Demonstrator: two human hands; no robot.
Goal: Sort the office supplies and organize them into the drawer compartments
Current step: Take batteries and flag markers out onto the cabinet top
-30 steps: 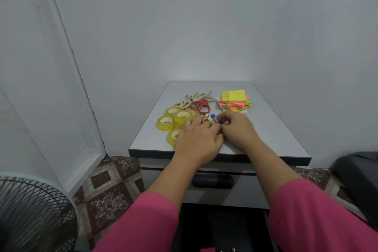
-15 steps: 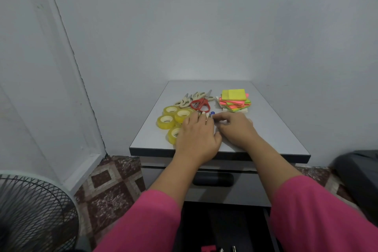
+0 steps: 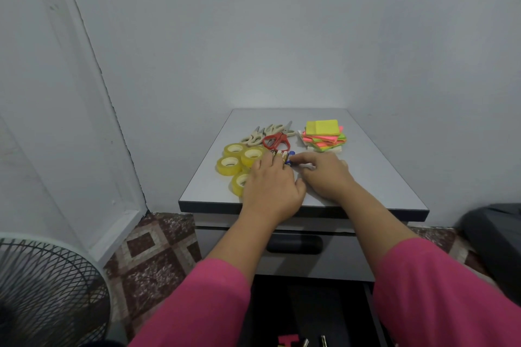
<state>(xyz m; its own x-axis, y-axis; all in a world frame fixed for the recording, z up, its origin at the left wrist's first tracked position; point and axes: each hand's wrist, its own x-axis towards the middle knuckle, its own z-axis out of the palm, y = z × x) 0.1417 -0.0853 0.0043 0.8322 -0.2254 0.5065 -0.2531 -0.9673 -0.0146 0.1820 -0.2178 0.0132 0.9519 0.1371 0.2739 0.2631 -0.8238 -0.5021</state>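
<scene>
Both hands sit on the bench (image 3: 380, 175), just in front of the red scissors (image 3: 276, 141). The left hand (image 3: 272, 189) and right hand (image 3: 324, 175) cover small pens (image 3: 285, 155); whether the fingers grasp them, I cannot tell.

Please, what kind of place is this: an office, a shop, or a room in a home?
Probably a room in a home, used as a small work corner. A small drawer cabinet stands against a plain wall, a patterned carpet covers the floor, and a standing fan is beside it.
</scene>
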